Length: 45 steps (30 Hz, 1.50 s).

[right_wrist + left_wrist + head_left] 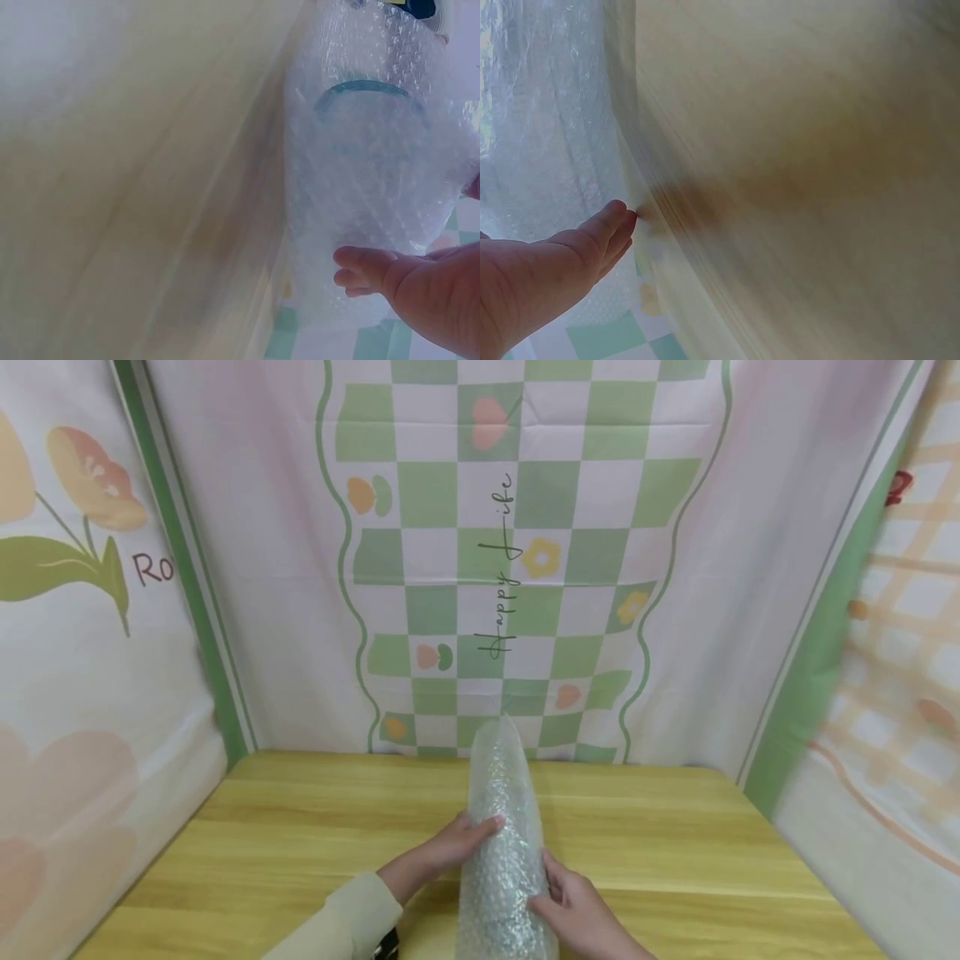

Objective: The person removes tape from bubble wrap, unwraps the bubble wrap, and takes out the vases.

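Nearest us, the right hand (573, 906) curls its fingers onto the right flank of the bubble-wrap bundle (504, 827), which rests on the wooden table (675, 835) with its long axis pointing away, while the left hand (450, 847) presses straight fingers against the opposite side.

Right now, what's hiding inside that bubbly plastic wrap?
Through the clear bubble wrap roll on the yellow wooden table, the right wrist view shows a curved blue-green rim. The rest is blurred by bubbles, so the object can't be identified.
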### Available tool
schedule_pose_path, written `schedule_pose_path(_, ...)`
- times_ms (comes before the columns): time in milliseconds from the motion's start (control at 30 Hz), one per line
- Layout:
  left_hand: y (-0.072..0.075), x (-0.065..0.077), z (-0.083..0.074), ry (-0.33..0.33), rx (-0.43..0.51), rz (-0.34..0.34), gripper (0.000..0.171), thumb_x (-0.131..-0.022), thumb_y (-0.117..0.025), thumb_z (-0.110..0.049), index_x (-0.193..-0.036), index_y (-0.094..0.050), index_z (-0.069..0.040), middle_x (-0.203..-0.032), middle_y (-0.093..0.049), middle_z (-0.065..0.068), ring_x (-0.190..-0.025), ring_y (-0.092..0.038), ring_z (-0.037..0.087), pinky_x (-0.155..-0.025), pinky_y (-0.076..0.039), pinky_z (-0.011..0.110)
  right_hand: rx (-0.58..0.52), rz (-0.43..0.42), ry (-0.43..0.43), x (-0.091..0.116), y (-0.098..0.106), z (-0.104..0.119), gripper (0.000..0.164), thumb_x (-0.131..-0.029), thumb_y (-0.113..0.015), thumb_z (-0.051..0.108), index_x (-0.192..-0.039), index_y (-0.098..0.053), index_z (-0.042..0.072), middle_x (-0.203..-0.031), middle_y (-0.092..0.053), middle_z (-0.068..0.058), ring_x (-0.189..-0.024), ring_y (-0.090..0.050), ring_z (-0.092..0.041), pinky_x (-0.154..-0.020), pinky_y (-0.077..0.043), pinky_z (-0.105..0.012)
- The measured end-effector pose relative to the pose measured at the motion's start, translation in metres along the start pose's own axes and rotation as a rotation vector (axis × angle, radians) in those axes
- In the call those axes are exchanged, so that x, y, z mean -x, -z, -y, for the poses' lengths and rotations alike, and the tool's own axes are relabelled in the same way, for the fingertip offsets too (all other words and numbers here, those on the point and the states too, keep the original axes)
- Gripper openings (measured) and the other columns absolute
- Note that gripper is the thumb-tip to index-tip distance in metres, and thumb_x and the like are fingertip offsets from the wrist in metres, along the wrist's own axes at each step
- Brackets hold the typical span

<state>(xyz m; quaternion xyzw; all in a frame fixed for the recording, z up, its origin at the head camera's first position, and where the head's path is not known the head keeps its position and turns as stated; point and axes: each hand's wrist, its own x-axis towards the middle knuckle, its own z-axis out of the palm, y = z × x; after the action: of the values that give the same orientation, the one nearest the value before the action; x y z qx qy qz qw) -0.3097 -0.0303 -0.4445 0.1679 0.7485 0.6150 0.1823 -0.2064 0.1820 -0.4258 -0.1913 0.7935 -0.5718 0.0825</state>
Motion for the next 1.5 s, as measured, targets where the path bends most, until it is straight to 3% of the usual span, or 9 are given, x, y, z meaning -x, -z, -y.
schedule_pose_path(333, -0.0012, -0.0009, 0.0006, -0.024, 0.013, 0.008, 0.076, -0.098, -0.049, -0.049, -0.149, -0.023, 0.001, -0.119, -0.056, 0.017, -0.098, -0.063, 0.032, -0.084, -0.055, 0.049, 0.025, 0.052, 0.031, -0.0013, 0.0031, 0.0078, 0.081, -0.085, -0.061, 0.001, -0.137, -0.007, -0.028, -0.137, -0.029, -0.047, -0.119, -0.049, -0.049, -0.086, -0.054, -0.033)
schedule_pose_path(733, -0.0002, 0.0002, -0.0005, -0.014, 0.024, 0.01, 0.078, -0.098, -0.049, -0.051, -0.15, -0.023, -0.001, -0.123, -0.055, 0.018, -0.102, -0.062, 0.033, -0.084, -0.055, 0.049, 0.066, 0.078, 0.058, -0.0013, 0.0008, 0.0023, 0.075, -0.099, -0.053, 0.014, -0.141, -0.004, -0.024, -0.139, -0.032, -0.043, -0.119, -0.052, -0.044, -0.087, -0.054, -0.034)
schedule_pose_path(967, -0.0006, 0.0023, -0.0018, -0.002, 0.015, -0.002, 0.08, -0.096, -0.05, -0.053, -0.149, -0.025, 0.001, -0.122, -0.055, 0.018, -0.101, -0.062, 0.032, -0.085, -0.054, 0.05, 0.127, 0.017, 0.066, -0.0008, -0.0004, 0.0013, 0.072, -0.098, -0.055, 0.014, -0.14, -0.011, -0.026, -0.134, -0.036, -0.045, -0.116, -0.054, -0.043, -0.089, -0.053, -0.039)
schedule_pose_path(1200, -0.0005, 0.0021, -0.0018, -0.003, 0.014, 0.0, 0.079, -0.097, -0.05, -0.053, -0.149, -0.026, 0.0, -0.119, -0.057, 0.016, -0.1, -0.063, 0.031, -0.084, -0.055, 0.049, 0.097, -0.005, 0.058, -0.0012, -0.0008, -0.0005, 0.071, -0.096, -0.055, 0.011, -0.139, -0.012, -0.026, -0.133, -0.038, -0.046, -0.111, -0.058, -0.038, -0.086, -0.054, -0.037)
schedule_pose_path(1400, 0.0004, -0.0023, 0.0008, -0.011, 0.005, 0.009, 0.077, -0.098, -0.049, -0.052, -0.151, -0.022, -0.003, -0.124, -0.055, 0.017, -0.105, -0.061, 0.035, -0.085, -0.054, 0.052, 0.199, -0.098, 0.033, 0.0013, 0.0027, 0.003, 0.059, -0.099, -0.052, 0.015, -0.138, -0.028, -0.022, -0.142, -0.032, -0.038, -0.128, -0.039, -0.049, -0.102, -0.036, -0.054)
schedule_pose_path(1500, 0.0006, -0.0027, 0.0004, 0.003, 0.008, 0.014, 0.078, -0.098, -0.048, -0.052, -0.152, -0.02, -0.004, -0.127, -0.053, 0.017, -0.107, -0.06, 0.036, -0.085, -0.053, 0.053, 0.198, -0.092, 0.026, 0.002, 0.0056, 0.0027, 0.059, -0.1, -0.051, 0.017, -0.139, -0.029, -0.021, -0.145, -0.029, -0.036, -0.132, -0.031, -0.05, -0.105, -0.028, -0.055)
